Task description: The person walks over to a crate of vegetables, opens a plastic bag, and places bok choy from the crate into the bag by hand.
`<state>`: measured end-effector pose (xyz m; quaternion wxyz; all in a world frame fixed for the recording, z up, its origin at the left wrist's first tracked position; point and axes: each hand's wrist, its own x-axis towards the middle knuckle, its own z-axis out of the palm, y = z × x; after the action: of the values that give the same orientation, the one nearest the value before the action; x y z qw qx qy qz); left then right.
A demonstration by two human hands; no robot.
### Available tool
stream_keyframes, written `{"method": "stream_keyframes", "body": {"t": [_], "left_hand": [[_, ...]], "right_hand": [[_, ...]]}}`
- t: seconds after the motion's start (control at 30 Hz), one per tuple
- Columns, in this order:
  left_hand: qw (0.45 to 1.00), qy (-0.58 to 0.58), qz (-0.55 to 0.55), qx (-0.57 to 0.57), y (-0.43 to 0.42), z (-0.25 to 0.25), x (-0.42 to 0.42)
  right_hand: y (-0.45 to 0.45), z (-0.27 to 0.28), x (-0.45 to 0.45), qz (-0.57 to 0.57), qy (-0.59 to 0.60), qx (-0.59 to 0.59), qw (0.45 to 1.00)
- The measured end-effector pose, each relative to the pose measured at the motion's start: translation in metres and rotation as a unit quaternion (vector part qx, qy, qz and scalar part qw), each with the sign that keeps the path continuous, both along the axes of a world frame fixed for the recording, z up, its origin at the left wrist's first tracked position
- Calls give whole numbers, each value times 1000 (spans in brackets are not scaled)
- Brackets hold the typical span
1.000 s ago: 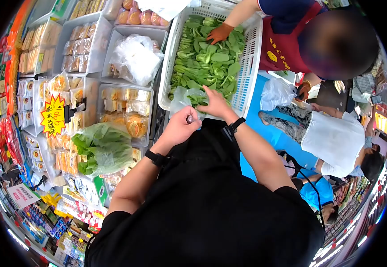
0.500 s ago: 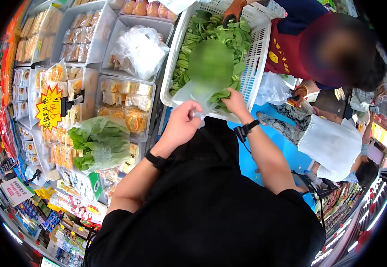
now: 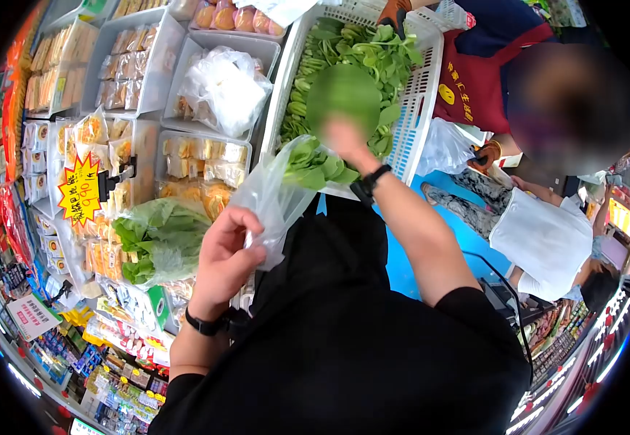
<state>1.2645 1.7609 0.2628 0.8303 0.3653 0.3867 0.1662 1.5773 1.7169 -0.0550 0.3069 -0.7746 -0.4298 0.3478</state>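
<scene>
At far left, a price sign is showing above the packs; lettuce in clear plastic is lying on them; the left hand is pinching the lower end of a clear bag; greens are filling the bag's mouth at the crate's near rim; the right hand is reaching over the pile, its grip too blurred to tell; a co-worker's gloved hand is touching the pile's far end.
</scene>
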Motion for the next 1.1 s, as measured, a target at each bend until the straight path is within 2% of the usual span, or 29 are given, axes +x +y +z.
{"method": "stream_keyframes", "body": {"t": [0.03, 0.1, 0.17, 0.3, 0.4, 0.5, 0.63, 0.77, 0.83, 0.87, 0.9, 0.97, 1.0, 1.07, 1.1], "left_hand": [[1000, 5, 14, 19, -1, 8, -2], [997, 43, 45, 35, -4, 25, -7], [992, 75, 67, 74, -9, 36, -19], [982, 109, 125, 89, -19, 54, -20], [975, 111, 177, 77, -21, 55, -19], [979, 112, 141, 97, -20, 50, -26], [976, 122, 132, 125, -15, 55, -21], [980, 102, 137, 107, -10, 60, -8], [981, 94, 143, 93, -5, 58, 0], [985, 88, 111, 104, -2, 54, 1], [987, 79, 78, 115, 2, 49, 4], [994, 42, 25, 98, 9, 40, 16], [994, 16, -7, 104, 14, 35, 28], [992, -26, -60, 107, 22, 16, 55], [991, -40, -81, 103, 21, 1, 67]], "right_hand": [[16, -15, -7, 41, -43, 50, 997], [43, -34, -22, 84, -116, 12, 990], [63, -55, -28, 127, -219, 29, 967], [82, -73, -32, 190, -259, -92, 943], [90, -75, -35, 173, -305, -97, 932], [88, -88, -41, 179, -343, -119, 914], [84, -64, -38, 198, -351, -125, 907], [71, -15, -29, 128, -302, -77, 941], [48, 15, -19, 35, -249, 36, 967], [33, 26, -12, 10, -232, 108, 967], [17, 38, -5, 8, -237, 108, 965], [-16, 63, 7, -119, -51, 80, 988], [-34, 71, 11, -121, -55, 80, 988], [-66, 86, 27, -231, -3, 97, 968], [-80, 92, 36, -235, -9, 97, 967]]}}
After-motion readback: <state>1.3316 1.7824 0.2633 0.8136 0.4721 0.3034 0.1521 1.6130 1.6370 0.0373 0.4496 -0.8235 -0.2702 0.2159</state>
